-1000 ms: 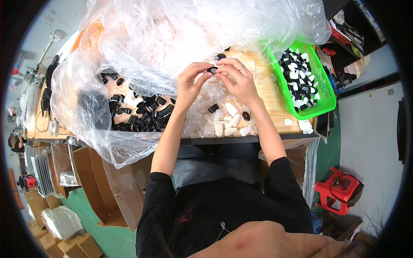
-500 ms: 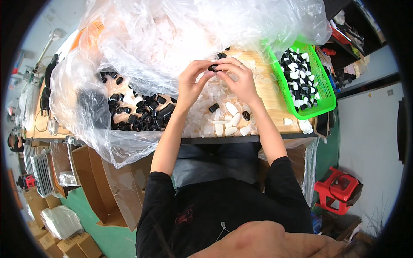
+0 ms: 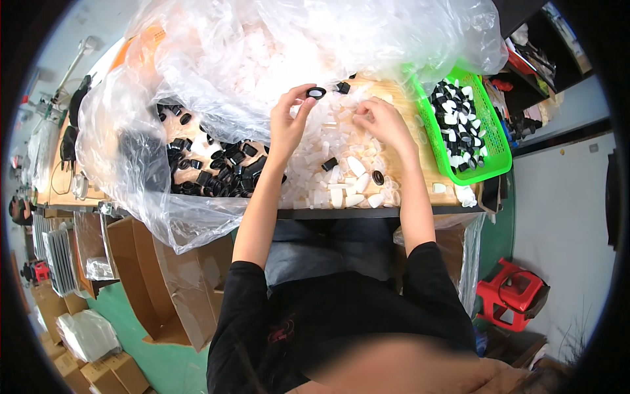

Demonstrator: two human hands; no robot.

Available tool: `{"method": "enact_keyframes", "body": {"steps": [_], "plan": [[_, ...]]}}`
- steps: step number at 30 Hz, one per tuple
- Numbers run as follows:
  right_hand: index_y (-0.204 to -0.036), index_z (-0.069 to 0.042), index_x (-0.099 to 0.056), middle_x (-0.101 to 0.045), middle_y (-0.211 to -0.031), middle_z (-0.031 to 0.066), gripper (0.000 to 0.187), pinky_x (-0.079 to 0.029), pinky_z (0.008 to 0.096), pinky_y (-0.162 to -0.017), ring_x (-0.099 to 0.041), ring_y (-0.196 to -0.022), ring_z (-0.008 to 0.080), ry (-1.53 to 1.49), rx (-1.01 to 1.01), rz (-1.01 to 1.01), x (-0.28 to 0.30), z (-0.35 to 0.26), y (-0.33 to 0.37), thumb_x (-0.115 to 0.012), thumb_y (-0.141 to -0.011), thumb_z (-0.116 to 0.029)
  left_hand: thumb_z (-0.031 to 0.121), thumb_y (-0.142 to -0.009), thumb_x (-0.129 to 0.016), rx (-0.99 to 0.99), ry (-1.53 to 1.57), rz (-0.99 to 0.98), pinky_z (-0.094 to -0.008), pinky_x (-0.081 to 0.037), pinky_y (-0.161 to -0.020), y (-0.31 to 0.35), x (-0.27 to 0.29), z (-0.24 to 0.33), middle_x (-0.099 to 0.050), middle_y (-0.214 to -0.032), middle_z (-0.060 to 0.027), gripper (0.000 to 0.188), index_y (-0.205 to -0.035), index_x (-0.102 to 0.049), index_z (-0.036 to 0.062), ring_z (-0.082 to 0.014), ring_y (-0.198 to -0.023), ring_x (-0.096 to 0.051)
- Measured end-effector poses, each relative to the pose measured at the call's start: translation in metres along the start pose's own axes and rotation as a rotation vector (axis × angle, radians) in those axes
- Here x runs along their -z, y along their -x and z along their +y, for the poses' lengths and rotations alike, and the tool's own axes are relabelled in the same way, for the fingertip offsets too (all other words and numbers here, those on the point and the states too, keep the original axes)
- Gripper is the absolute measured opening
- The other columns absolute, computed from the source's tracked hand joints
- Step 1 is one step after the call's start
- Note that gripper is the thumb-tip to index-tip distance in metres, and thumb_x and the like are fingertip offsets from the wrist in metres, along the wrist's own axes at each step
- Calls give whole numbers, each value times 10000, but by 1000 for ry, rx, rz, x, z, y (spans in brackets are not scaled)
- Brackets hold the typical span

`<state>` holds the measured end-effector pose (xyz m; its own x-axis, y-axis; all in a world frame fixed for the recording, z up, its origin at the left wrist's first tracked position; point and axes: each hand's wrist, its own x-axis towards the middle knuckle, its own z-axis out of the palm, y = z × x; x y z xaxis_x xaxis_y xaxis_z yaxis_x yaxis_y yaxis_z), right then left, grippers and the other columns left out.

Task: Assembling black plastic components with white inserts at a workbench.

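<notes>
Between the thumb and fingers of my left hand (image 3: 289, 119) is a black oval ring-shaped piece (image 3: 316, 93) with a pale centre, held above the table. My right hand (image 3: 384, 125) is apart from it, over the translucent plastic pieces (image 3: 315, 154); its fingers are curled together, and what they hold, if anything, is too small to make out. Below the hands lie several white oval pieces (image 3: 356, 166), a black block-like piece (image 3: 329, 164) and a black oval ring (image 3: 378, 178). Many black pieces (image 3: 226, 172) are heaped to the left.
A green basket (image 3: 500, 154) of black and white pieces stands at the right. Clear plastic sheeting (image 3: 216, 39) covers the far side and left of the wooden table (image 3: 426, 167). Cardboard boxes (image 3: 187, 282) stand below left; a red stool (image 3: 515, 289) is at the right.
My hands have separated: the left keeps the black oval piece and has shifted slightly left, while the right has let go of it and moved right and nearer me.
</notes>
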<state>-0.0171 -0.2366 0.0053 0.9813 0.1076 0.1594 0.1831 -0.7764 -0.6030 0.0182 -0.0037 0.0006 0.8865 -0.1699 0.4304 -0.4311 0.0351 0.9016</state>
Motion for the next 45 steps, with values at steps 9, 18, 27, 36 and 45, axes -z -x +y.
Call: {"method": "enact_keyframes", "body": {"steps": [9, 18, 27, 36, 45], "plan": [[-820, -61, -617, -603, -935, 94, 101, -495, 385, -786, -604, -948, 277, 238, 25, 138, -7, -5, 5, -679, -803, -139, 22, -831, -699, 79, -132, -66, -230, -471, -590, 5, -7, 0, -649, -744, -50, 299, -1124, -699, 77, -84, -617, -575], [-880, -57, -611, -622, -910, 83, 116, -493, 393, -744, -625, -877, 278, 206, -23, 23, 6, -9, 10, -641, -853, -166, -48, -879, -621, 104, 51, -113, -240, -548, -679, 5, -8, 3, -668, -977, -101, 275, -1152, -641, -23, -145, -744, -680], [-885, -29, -628, -657, -850, 120, 74, -496, 346, -683, -644, -770, 254, 127, -79, -59, 23, 15, 7, -619, -819, -64, -36, -905, -602, 210, 127, -109, -236, -542, -705, 5, -7, 8, -705, -863, -107, 263, -1167, -612, -49, -124, -762, -676], [-912, -22, -629, -632, -909, 133, 141, -510, 370, -771, -644, -848, 284, 218, 139, 5, -3, 29, 3, -632, -771, -11, -35, -905, -599, 212, 131, -155, -241, -546, -735, 6, -9, 0, -714, -912, -125, 259, -1163, -603, -59, -138, -816, -691], [-898, -41, -635, -660, -938, 101, 73, -520, 392, -745, -646, -855, 298, 61, 130, 70, 3, 7, -1, -644, -835, -76, -15, -917, -597, 243, 193, -167, -252, -549, -803, 6, -10, 0, -712, -952, -140, 252, -1162, -595, -73, -159, -896, -693]]}}
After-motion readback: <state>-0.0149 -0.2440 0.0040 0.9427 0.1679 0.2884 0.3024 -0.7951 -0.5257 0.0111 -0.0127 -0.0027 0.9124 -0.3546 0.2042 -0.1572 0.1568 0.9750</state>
